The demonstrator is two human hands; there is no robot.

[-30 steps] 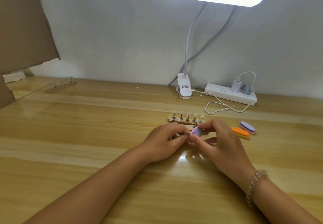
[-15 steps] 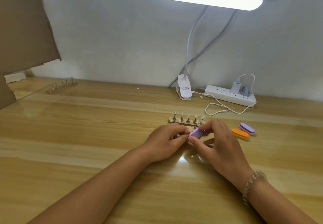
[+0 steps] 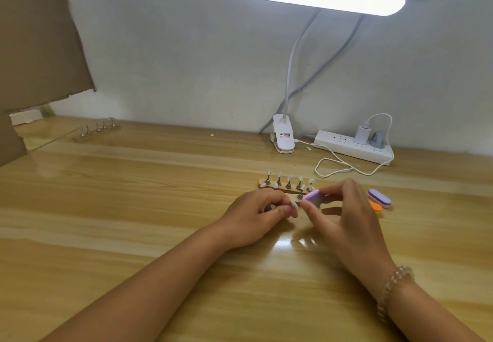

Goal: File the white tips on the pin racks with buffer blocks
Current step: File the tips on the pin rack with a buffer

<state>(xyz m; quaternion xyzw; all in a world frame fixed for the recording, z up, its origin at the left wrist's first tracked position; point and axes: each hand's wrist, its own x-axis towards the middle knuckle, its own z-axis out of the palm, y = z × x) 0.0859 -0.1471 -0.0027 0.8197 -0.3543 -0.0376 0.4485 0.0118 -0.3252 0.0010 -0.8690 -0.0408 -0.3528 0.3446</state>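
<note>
Clip lamp [image 3: 283, 138], power strip [image 3: 352, 150], cardboard [image 3: 37, 37].

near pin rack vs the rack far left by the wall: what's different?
The near rack carries white tips on its pins; the far rack looks bare. The near rack sits mid-desk; the far rack lies at the back-left. Both are wooden strips with upright metal pins.

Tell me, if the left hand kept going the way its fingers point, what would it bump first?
Probably the purple buffer block pinched in the right hand; the left hand, pinching a white tip, points rightward at it, though depth is hard to judge.
</note>
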